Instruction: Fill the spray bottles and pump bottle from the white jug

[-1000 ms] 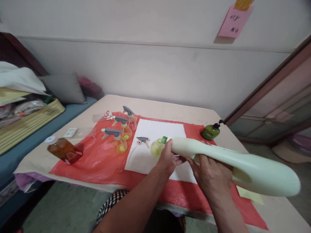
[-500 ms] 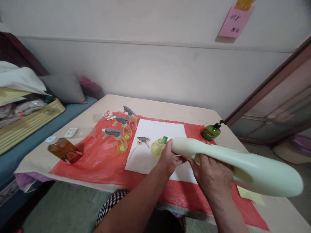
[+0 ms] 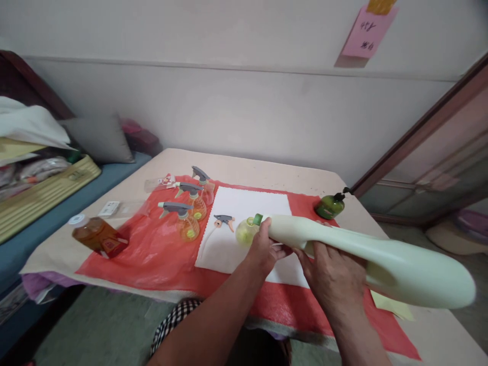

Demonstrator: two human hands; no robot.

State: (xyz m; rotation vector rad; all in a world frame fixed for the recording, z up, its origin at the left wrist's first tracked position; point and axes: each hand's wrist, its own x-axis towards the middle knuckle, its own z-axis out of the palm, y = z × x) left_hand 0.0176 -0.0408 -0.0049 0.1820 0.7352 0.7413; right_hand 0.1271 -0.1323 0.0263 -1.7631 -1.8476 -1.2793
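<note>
A large pale green bottle [image 3: 381, 259] is tipped on its side over the table, its green-capped neck at the mouth of a small yellow-green spray bottle [image 3: 245, 231] standing on a white cloth [image 3: 247, 203]. My right hand [image 3: 335, 277] grips the big bottle's body from below. My left hand [image 3: 264, 249] is closed round the neck next to the small bottle. A loose grey and orange trigger sprayer [image 3: 224, 220] with its tube lies on the cloth just left of them.
Three spray bottles with grey triggers [image 3: 187, 218] stand on a red plastic sheet [image 3: 152, 254]. An amber bottle [image 3: 97, 236] lies at the left, a round green pump bottle [image 3: 331, 205] at the back right. A bed with a yellow basket [image 3: 46, 188] is on the left.
</note>
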